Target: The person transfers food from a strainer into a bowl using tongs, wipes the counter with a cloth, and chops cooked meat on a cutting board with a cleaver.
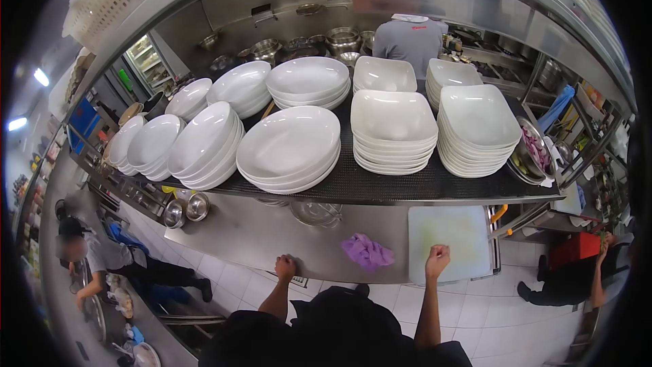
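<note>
My left hand (285,268) is a closed fist at the front edge of the steel counter (272,231); nothing shows in its fingers. Over the near part of a pale cutting board (451,228) is my right hand (439,259), also curled into a fist with no object visible. The board has a faint yellow-green stain. Between my hands, closer to the right one, a crumpled purple cloth (367,251) lies on the counter.
Above the counter, a shelf (407,190) carries stacked white oval plates (288,143) and square bowls (394,115). Metal bowls (197,206) sit at the counter's left end. A bowl of sliced purple onion (536,149) is right. Co-workers stand left (102,258), right (577,272) and behind the shelf (407,41).
</note>
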Demonstrator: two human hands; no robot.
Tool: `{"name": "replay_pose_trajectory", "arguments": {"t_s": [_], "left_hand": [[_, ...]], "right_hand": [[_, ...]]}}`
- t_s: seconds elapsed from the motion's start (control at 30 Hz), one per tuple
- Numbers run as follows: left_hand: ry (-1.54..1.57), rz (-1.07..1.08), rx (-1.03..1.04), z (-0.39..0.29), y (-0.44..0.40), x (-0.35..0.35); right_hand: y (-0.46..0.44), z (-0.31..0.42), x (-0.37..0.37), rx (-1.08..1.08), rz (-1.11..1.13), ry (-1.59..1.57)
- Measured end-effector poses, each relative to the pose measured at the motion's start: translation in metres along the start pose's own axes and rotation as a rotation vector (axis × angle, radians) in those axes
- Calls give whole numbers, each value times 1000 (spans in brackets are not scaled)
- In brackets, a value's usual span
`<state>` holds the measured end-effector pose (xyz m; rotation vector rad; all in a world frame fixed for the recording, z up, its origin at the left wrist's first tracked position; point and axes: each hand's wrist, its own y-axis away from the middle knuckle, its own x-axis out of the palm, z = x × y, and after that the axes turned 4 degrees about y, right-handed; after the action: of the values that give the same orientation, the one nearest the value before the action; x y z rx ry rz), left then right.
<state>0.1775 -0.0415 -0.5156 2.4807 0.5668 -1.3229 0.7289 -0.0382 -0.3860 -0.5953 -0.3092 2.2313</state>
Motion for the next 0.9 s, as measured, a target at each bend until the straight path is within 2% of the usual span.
{"name": "replay_pose_trajectory", "arguments": {"t_s": [0.13,0.17,0.2,0.27,0.37,0.4,0.5,0.57,0.67,0.73,0.9], "left_hand": [[53,19,29,5,9,-2],[70,22,38,6,9,-2],[90,25,44,9,9,-2],[111,51,41,12,6,0],[150,121,67,31,4,10],[186,124,133,33,8,7],[281,41,110,27,35,-2],[385,-1,164,35,51,-4],[393,104,12,69,91,5],[312,154,31,103,129,12],[314,582,-472,188,221,33]], "right_hand": [[-53,154,-32,-313,48,-102],[-65,188,-42,-442,-5,-70],[-76,214,-49,-571,-56,-38],[-93,243,-55,-697,-182,2],[-119,293,-52,-813,-192,86],[-123,301,-48,-815,-153,82],[-126,316,-34,-868,-19,125],[-124,311,-25,-888,-17,174],[-116,309,-14,-895,-92,172],[-116,305,-12,-896,-131,164],[-114,301,-5,-904,-186,162]]}}
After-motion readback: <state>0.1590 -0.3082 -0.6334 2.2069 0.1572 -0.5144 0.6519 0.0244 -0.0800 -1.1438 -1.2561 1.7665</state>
